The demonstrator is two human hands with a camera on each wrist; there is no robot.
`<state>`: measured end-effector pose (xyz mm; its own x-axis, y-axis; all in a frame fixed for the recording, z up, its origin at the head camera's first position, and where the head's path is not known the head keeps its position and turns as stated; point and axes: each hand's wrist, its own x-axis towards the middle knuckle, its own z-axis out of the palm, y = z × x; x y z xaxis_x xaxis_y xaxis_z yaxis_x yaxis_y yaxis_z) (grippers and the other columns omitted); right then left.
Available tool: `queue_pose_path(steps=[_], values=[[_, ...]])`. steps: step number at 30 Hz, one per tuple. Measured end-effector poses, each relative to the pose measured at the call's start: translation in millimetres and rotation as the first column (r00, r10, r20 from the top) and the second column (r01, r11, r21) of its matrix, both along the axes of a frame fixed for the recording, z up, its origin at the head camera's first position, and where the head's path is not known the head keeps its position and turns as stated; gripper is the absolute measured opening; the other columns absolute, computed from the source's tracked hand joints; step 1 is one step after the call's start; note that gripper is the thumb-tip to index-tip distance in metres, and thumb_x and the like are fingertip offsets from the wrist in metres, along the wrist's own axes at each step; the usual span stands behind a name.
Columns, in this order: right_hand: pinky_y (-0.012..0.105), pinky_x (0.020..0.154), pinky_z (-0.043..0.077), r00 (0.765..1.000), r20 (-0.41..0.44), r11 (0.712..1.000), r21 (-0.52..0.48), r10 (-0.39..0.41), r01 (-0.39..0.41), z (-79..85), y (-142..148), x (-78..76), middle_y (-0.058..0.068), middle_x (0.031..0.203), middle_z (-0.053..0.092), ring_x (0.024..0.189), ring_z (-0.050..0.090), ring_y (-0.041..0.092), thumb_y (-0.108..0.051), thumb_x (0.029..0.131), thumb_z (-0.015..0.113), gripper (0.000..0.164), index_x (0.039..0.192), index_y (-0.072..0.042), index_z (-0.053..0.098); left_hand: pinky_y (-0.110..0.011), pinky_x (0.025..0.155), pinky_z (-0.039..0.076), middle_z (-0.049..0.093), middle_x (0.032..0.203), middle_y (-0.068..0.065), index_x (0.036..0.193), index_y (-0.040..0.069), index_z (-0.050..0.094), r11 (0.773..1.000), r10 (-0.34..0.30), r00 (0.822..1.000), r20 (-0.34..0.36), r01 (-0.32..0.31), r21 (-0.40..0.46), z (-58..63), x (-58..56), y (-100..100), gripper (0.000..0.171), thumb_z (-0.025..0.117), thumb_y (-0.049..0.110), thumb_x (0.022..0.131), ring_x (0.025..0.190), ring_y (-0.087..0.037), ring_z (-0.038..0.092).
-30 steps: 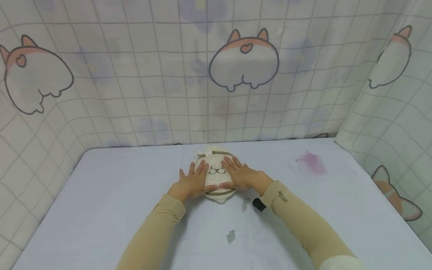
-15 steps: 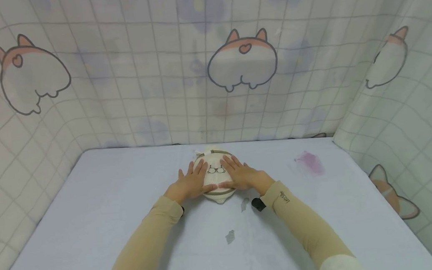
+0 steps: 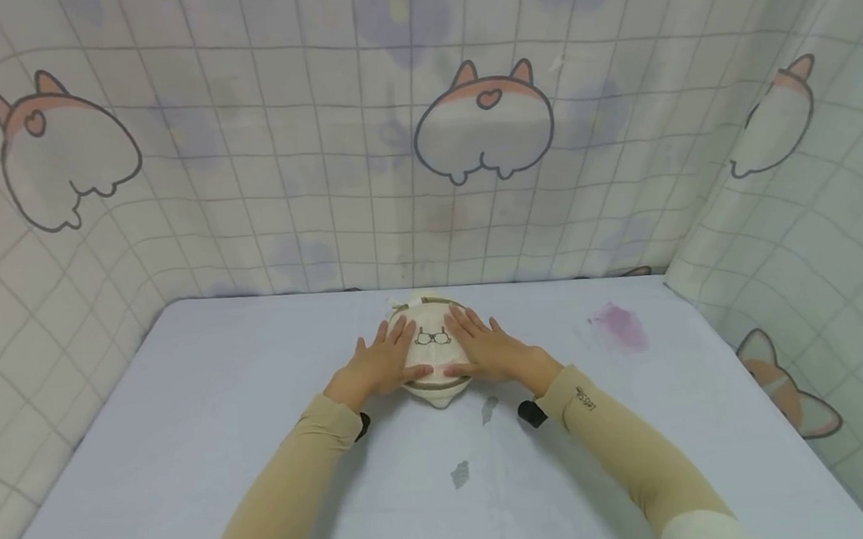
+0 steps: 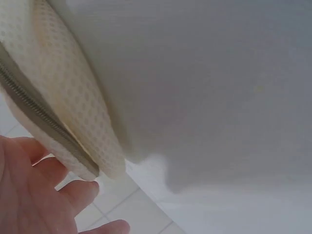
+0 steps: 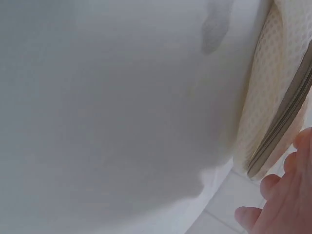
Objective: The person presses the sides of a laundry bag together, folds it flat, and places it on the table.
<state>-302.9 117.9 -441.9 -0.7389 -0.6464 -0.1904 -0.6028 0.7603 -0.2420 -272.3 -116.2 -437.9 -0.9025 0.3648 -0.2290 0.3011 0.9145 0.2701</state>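
A cream, round zippered mesh pouch (image 3: 432, 357) printed with a pair of glasses lies toward the far side of the table. On its left side rests my left hand (image 3: 381, 365), fingers spread and thumb pointing inward. My right hand (image 3: 496, 353) lies across the right side, its fingers also extended and its thumb inward. Mesh fabric (image 4: 80, 83) and a brown-grey zipper (image 4: 46, 117) run along the pouch's edge in the left wrist view. The right wrist view shows the zipper (image 5: 285, 114) again, with fingertips beside it. The pouch's underside is hidden.
The table has a pale cover (image 3: 209, 419) with a pink stain (image 3: 622, 327) at right and grey patches (image 3: 460, 473) in front of the pouch. Grid-patterned curtains (image 3: 290, 187) with cartoon animals enclose the back and sides.
My right hand and forearm have shifted slightly to the right, and its thumb has drawn apart from the left thumb. The left hand and the pouch stay nearly where they were.
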Motion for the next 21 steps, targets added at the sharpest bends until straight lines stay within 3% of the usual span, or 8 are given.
queue_pose_path(steps=[9, 21], values=[[0.062, 0.121, 0.008, 0.999, 0.035, 1.0, -0.008, -0.001, 0.002, 0.3, 3, -2.0, 0.019, 0.169, -0.007, 0.155, -0.005, 0.039, -0.056, 0.105, 0.047, 0.095, 0.162, 0.003, -0.003, -0.072, 0.116, 0.012, -0.001, 0.171, -0.013, 0.165, 0.006, 0.005, 1.0, -0.013, 1.0, -0.027, 0.012, -0.02, -2.0, -0.6, 0, 0.095, 0.049, 0.062, 0.102, 0.154, -0.042, 0.002], [0.061, 0.122, 0.007, 0.996, 0.078, 0.995, 0.095, -0.032, 0.025, -6.8, -3, -2.5, 0.015, 0.17, -0.011, 0.155, -0.009, 0.035, -0.06, 0.105, 0.042, 0.097, 0.162, 0.0, -0.008, -0.073, 0.115, 0.01, 0.0, 0.171, -0.016, 0.164, 0.002, 0.006, 0.997, -0.01, 0.999, -0.032, 0.007, -0.082, -12.7, 0.2, 5, 0.096, 0.049, 0.062, 0.102, 0.154, -0.044, 0.001]])
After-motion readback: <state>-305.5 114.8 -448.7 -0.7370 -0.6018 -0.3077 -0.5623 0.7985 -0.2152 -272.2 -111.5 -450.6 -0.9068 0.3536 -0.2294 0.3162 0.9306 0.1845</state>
